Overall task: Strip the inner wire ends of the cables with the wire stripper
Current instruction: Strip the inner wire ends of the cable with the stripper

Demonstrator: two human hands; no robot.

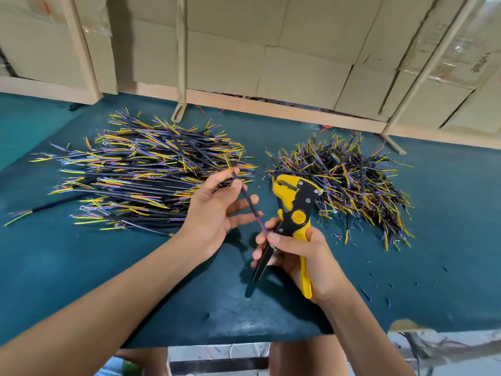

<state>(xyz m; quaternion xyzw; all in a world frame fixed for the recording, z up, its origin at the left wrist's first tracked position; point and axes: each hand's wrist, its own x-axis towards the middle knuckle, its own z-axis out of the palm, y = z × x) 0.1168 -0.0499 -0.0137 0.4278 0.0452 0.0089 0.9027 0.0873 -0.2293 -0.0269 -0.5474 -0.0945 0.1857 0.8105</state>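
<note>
Cable (250, 204) pinched in left hand (217, 213); right hand (301, 256) grip curls round stripper (294, 210). Feed one inner wire squarely into its jaws.

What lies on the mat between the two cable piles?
In the head view, the held wire stripper's head fills the gap between left pile and right pile; tiny loose bits dot the mat.

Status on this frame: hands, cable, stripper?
Left hand pinches one black cable. Right hand grips the wire stripper, thumb on the cable's lower end. Cable not in the stripper head.
</note>
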